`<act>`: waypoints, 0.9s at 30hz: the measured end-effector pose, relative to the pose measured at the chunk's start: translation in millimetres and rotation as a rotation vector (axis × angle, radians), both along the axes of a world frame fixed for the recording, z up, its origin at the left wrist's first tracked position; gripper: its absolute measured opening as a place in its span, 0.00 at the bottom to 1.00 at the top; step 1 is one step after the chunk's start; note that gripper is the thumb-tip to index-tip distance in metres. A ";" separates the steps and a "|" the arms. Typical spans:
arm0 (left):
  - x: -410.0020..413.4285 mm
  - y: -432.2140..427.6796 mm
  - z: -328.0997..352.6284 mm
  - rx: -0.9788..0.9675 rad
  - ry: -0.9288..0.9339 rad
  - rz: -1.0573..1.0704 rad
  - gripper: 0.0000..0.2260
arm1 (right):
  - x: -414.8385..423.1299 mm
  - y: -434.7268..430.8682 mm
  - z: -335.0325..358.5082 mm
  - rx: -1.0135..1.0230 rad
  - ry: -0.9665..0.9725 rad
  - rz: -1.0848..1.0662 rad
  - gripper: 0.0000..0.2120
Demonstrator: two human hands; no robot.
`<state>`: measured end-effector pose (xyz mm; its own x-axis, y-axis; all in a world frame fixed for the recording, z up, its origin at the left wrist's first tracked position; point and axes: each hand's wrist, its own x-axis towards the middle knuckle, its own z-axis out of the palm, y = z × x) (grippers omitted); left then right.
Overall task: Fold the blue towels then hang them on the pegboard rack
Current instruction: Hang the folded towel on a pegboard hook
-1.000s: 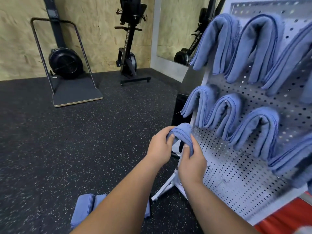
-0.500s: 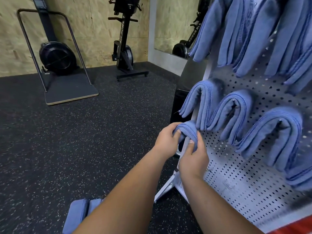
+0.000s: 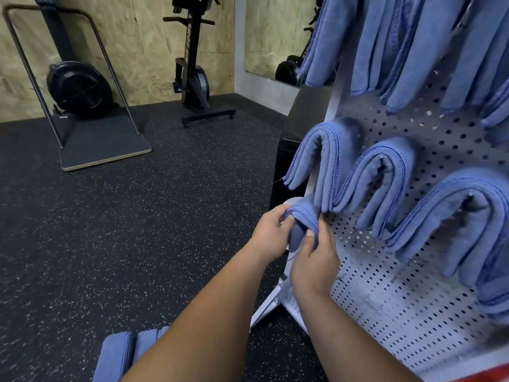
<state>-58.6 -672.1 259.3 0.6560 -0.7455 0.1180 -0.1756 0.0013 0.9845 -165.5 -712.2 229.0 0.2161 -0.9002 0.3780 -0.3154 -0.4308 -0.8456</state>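
In the head view, a folded blue towel [image 3: 304, 216] is held against the pegboard rack [image 3: 399, 299]; the left hand [image 3: 271, 234] is curled round its left side and the right hand [image 3: 314, 260] pinches its right side; any peg beneath is hidden by cloth. Above the hands, hung towels [image 3: 385, 175] are draped, the top row cut off; below the left forearm, floor towels [image 3: 121, 351] are half hidden.

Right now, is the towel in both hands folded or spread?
Folded: towel shows stacked stitched edges, gripped by left hand and right hand.
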 end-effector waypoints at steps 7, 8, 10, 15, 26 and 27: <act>-10.8 10.5 -17.1 0.048 -0.013 -0.006 0.07 | -5.0 4.7 -8.2 -0.010 0.035 0.020 0.21; -12.2 13.4 -18.6 0.071 -0.034 -0.007 0.07 | -6.2 5.5 -8.2 -0.012 0.039 0.026 0.21; -14.0 18.0 -20.6 0.107 -0.069 -0.004 0.08 | -8.9 7.6 -6.3 0.007 0.069 0.030 0.22; -15.0 25.4 -23.3 0.190 -0.098 -0.020 0.09 | -19.0 15.1 -4.3 0.037 0.144 0.058 0.23; -33.0 75.9 -39.7 0.249 -0.076 -0.007 0.17 | -48.0 53.2 -18.0 0.128 0.362 0.115 0.26; -35.3 83.0 -40.6 0.259 -0.082 0.007 0.18 | -51.3 59.5 -20.4 0.134 0.376 0.126 0.26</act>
